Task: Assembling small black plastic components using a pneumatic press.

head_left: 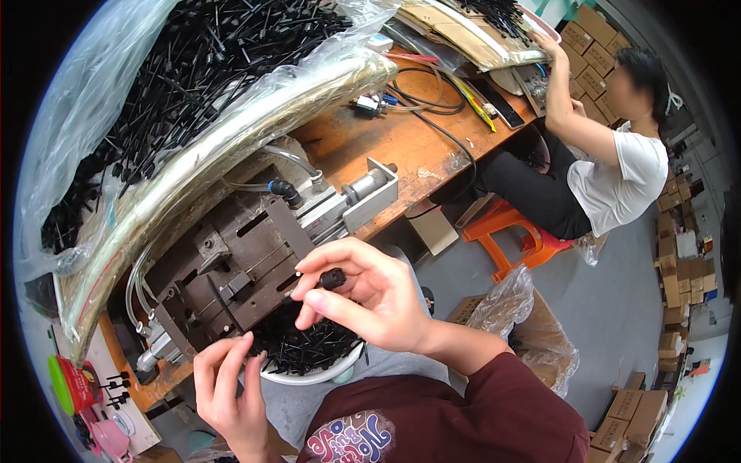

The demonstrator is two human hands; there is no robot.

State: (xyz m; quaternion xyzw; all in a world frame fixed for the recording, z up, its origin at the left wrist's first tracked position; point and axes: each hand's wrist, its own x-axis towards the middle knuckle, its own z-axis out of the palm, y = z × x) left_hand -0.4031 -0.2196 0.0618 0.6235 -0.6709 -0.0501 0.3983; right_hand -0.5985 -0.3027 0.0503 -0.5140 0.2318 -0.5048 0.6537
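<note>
My right hand (374, 301) is raised over the near edge of a dark metal fixture (255, 239). Its bent fingers and thumb hold a small black plastic part (333, 278) with a thick, knob-like end; the rest of that part is partly behind the fingers. My left hand (230, 382) is at the fixture's near left corner, fingers curved and apart. Close to its fingertips, a thin black rod (224, 305) lies across the fixture; whether they touch is unclear. Below the hands, a white bowl (309, 378) on my lap contains many thin black parts (309, 347).
Pneumatic cylinders (363, 189) and clear hoses flank the fixture on the wooden table (417, 154). Behind it is a large plastic-lined heap of black parts (216, 62). A co-worker (617, 154) sits at the right on an orange stool (505, 239). Cardboard boxes (629, 420) stand along the floor.
</note>
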